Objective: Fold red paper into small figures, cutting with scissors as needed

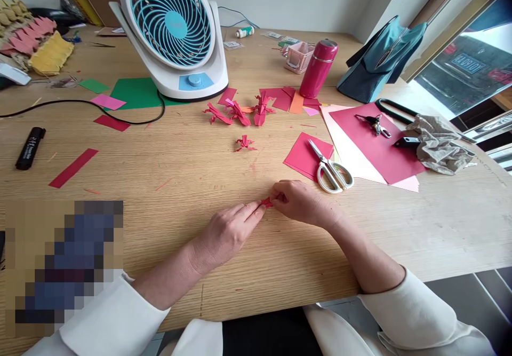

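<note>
A small folded red paper piece (266, 202) lies between my two hands near the middle of the table. My left hand (234, 225) pinches its left side with the fingers pressed together. On its right side, the curled fingers of my right hand (298, 201) grip the paper. Beyond the hands sits a small red folded paper figure (244, 142), and farther back are several larger red folded figures (239, 113). White-handled scissors (330, 169) rest partly on square red paper (306, 153), right of my right hand.
A white fan (176, 30) stands at the back left, its black cord (80, 101) running left. A red bottle (319, 69) and teal bag (380, 60) stand at the back right. Large red sheets (372, 142), a crumpled cloth (440, 145) and a black marker (31, 148) lie around.
</note>
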### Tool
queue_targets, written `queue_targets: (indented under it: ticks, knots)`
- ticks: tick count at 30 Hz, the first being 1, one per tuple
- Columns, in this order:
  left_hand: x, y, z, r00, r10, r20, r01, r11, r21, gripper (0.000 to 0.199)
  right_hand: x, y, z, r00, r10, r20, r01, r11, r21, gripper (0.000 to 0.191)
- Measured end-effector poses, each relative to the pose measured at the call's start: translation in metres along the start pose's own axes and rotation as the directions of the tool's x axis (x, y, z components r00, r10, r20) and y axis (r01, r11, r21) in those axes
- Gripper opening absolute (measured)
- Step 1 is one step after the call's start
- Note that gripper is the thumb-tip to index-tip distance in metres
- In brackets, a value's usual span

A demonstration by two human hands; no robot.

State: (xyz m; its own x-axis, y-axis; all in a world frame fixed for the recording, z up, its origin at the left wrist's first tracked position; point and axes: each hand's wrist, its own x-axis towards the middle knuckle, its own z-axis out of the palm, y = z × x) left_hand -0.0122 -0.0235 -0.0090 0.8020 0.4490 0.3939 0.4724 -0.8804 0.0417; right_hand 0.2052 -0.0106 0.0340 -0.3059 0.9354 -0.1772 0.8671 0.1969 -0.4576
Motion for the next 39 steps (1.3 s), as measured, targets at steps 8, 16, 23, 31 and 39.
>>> queue_targets:
  ticks: [8, 16, 23, 31, 39]
  knots:
    - [-0.004, 0.000, 0.006, 0.999, -0.016, 0.038, 0.016, 1.000, 0.006, 0.040, 0.001, -0.002, 0.001, 0.999, 0.042, -0.008, -0.042, 0.999, -0.025, 0.010]
    - [-0.002, 0.001, 0.003, 1.000, 0.005, 0.002, -0.005, 1.000, 0.027, 0.038, 0.003, -0.005, 0.008, 0.995, 0.097, -0.036, -0.099, 0.994, -0.054, 0.017]
    - [0.000, 0.001, 0.002, 1.000, 0.015, -0.022, -0.014, 1.000, 0.020, 0.036, -0.001, -0.004, 0.011, 0.997, 0.047, -0.065, -0.051, 0.997, -0.055, 0.013]
    - [0.001, 0.004, -0.001, 0.997, -0.032, 0.067, 0.031, 0.999, 0.012, 0.032, -0.006, 0.000, 0.017, 0.994, 0.005, -0.110, 0.000, 0.999, 0.045, 0.007]
    - [0.006, 0.007, -0.007, 0.994, -0.066, 0.085, 0.066, 0.998, 0.005, 0.027, -0.014, -0.006, 0.020, 0.986, -0.038, -0.165, 0.044, 0.998, 0.033, 0.007]
